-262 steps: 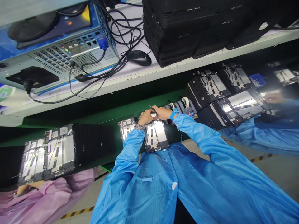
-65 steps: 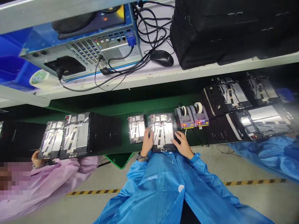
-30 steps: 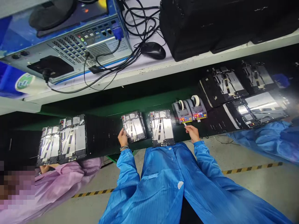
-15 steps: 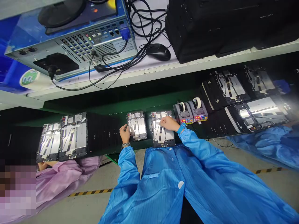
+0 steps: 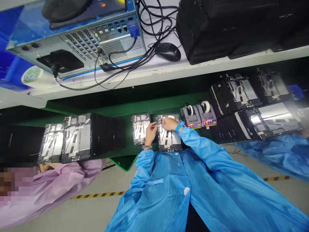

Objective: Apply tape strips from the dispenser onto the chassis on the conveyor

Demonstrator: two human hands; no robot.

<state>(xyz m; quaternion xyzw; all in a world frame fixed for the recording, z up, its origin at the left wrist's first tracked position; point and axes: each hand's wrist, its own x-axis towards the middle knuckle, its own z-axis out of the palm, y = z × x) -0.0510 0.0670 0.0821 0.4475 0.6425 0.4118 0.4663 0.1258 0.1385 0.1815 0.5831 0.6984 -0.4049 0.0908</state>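
Observation:
Two open tablet housings with metal plates and black strips lie on the dark belt in front of me. My right hand [image 5: 169,123] rests on the upper left part of the nearer housing [image 5: 169,138]. My left hand [image 5: 151,134] reaches across from the left, its fingertips meeting that housing's left edge close to my right fingers. The second housing [image 5: 141,129] lies just left of my left hand. Whatever my fingertips touch is too small to make out.
Two tape dispensers [image 5: 198,116] stand right of my hands. More housings lie along the belt [image 5: 108,135] on both sides. A co-worker's pink sleeve [image 5: 79,170] is at lower left, and a blue sleeve [image 5: 272,154] at right. Above, a shelf [image 5: 154,77] holds a computer case [image 5: 96,42], cables, a mouse [image 5: 168,51].
My left hand has moved right from the left housing to the nearer housing's edge. My right hand has moved up and left on that housing, bringing both hands together. The view has shifted slightly.

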